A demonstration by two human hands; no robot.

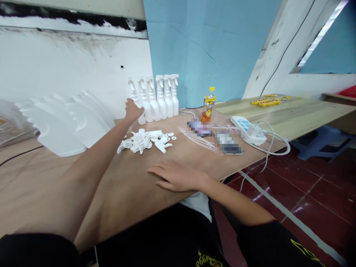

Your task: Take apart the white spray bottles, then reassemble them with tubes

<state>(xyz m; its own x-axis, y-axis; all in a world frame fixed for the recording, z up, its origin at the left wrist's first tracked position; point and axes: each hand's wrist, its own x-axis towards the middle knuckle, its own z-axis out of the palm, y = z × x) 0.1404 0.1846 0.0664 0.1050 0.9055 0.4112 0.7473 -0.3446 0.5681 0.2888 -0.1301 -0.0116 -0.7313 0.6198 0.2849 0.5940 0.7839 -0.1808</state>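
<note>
My left hand (133, 110) is stretched to the back of the table, its fingers around the leftmost white spray bottle (132, 91), which stands slightly tilted at the end of a row of several white spray bottles (160, 100). Palm down on the brown tabletop (130, 185) near the front edge rests my right hand (174, 176), fingers apart and holding nothing. Between the hands lies a pile of white spray heads and small rings (144, 140).
Large white curved plastic pieces (66, 124) stand at the left. To the right are a drink bottle (208, 105), two blurred flat objects (228, 141), white tubes (196, 140) and a power strip (247, 129) with cables. A blue stool (324, 142) stands beyond.
</note>
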